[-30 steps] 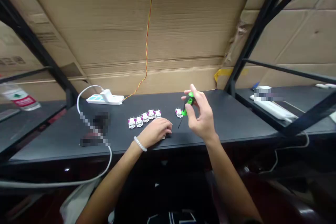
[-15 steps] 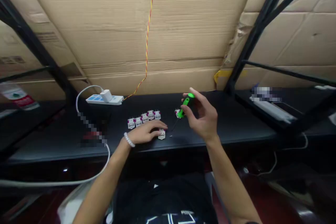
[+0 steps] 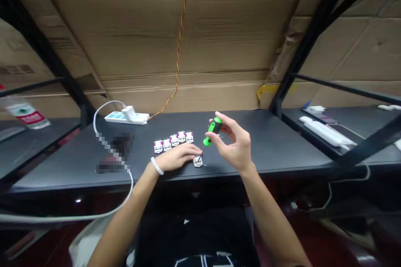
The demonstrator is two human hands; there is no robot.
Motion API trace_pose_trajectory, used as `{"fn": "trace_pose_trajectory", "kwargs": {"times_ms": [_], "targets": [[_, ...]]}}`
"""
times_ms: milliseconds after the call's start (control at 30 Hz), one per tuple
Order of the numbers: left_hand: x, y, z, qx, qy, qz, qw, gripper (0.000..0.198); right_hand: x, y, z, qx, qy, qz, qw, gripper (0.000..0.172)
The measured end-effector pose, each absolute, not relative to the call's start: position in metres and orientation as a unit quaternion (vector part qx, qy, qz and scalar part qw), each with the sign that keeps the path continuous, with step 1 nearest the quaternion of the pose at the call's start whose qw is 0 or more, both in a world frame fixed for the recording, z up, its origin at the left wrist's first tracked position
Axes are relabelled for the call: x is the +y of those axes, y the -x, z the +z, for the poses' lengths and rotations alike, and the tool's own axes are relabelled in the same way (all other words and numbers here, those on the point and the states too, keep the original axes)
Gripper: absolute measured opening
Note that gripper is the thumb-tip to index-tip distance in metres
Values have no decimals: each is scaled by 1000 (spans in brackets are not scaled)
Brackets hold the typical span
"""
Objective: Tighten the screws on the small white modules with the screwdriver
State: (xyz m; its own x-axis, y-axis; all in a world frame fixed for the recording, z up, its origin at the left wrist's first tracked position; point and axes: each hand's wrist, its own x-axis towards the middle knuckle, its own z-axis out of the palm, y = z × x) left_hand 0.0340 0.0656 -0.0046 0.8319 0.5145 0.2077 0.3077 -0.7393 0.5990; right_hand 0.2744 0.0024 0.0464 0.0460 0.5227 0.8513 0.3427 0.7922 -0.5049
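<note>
My right hand [image 3: 233, 144] pinches a screwdriver with a green-and-black handle [image 3: 213, 130], its thin black shaft slanting down to a small white module [image 3: 197, 161]. The shaft's tip is at or just above that module. My left hand [image 3: 178, 156] lies on the dark tabletop [image 3: 266, 150], its fingertips holding the module from behind. Several similar white modules with magenta parts [image 3: 173, 140] stand in a row to the left of it, just beyond my left hand.
A white power strip [image 3: 125, 117] with a white cable [image 3: 106, 106] stands at the back left, near a pixelated object [image 3: 114, 154]. Corrugated cardboard [image 3: 188, 50] lines the back. Black frame bars [image 3: 310, 50] and lower side shelves flank the table.
My right hand has brought the screwdriver down and left, its tip now at the white module. My left hand has moved forward and right, closing on that module.
</note>
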Motion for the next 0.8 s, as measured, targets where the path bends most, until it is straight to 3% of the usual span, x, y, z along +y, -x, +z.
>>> {"fn": "trace_pose_trajectory", "kwargs": {"times_ms": [800], "targets": [[69,-35,-8,223,-913,179,293,36,1,-271,47,-712,316,58,625,57]]}}
